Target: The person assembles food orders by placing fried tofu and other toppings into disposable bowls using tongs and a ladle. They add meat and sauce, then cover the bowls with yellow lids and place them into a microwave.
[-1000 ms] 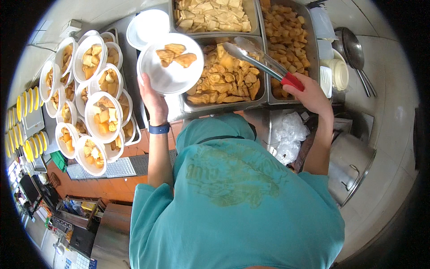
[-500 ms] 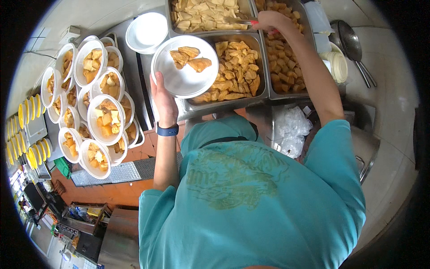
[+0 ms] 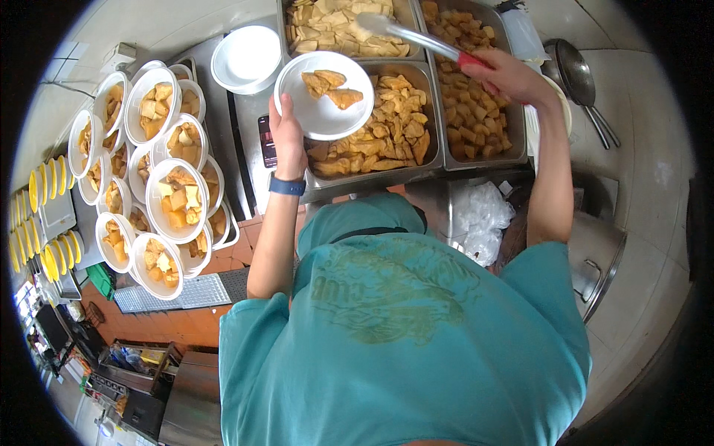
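My left hand [image 3: 288, 141] grips a white plastic bowl [image 3: 331, 123] by its near-left edge. A few golden-brown pieces [image 3: 343, 98] lie in it. The bowl overlaps a steel pan of similar brown chunks [image 3: 401, 123]. My right hand [image 3: 512, 78] is closed around the red handle of metal tongs [image 3: 424, 41]. The tongs point left, their tip above a pan of pale flat slices [image 3: 327, 30]; whether anything is between the tips I cannot tell. Under the right hand lies a pan of brown cubes [image 3: 472, 123].
Stacked white bowls [image 3: 245, 59] stand left of the pans, near a phone [image 3: 268, 141]. Many filled bowls [image 3: 178, 201] are piled on a tray farther left. Yellow-rimmed dishes [image 3: 56, 178] sit beyond them. Two dark pans [image 3: 574, 74] lie right; plastic bags [image 3: 483, 223] hang below the counter.
My right hand has lifted the tongs and turned them leftward over the pans. My left hand has shifted the bowl a little right and away from me, uncovering the phone.
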{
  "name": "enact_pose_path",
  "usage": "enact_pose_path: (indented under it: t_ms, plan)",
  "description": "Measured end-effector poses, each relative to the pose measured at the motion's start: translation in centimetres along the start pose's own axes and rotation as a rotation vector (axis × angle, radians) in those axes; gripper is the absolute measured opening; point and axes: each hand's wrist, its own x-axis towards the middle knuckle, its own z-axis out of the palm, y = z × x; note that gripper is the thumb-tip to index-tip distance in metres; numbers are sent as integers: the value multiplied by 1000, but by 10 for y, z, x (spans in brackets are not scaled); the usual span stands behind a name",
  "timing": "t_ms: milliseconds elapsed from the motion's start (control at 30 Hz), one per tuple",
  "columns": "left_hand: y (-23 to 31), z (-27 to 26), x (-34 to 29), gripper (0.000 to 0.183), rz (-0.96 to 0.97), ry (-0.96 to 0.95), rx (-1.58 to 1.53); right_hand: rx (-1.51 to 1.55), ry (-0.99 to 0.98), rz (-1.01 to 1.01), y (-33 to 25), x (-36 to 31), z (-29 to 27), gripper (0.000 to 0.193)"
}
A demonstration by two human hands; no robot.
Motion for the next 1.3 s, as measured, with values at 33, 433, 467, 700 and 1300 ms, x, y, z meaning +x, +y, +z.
enact_pose_path:
  t_ms: [33, 433, 467, 700, 1300]
  plan:
    - [1, 4, 7, 49, 4, -10, -7, -1, -38, 23, -4, -15, -3, 42]
    - [-7, 7, 12, 53, -30, -25, -62, -777, 84, 293, 17, 151, 19, 49]
    - [-8, 7, 12, 53, -35, -21, -62, -740, 87, 256, 19, 138, 15, 47]
    - [-11, 31, 20, 52, -2, -49, 20, -137, 57, 179, 2, -50, -22, 45]
    - [-18, 67, -11, 53, -100, -164, -42, -134, 535, 366, 136, 159, 80, 52]
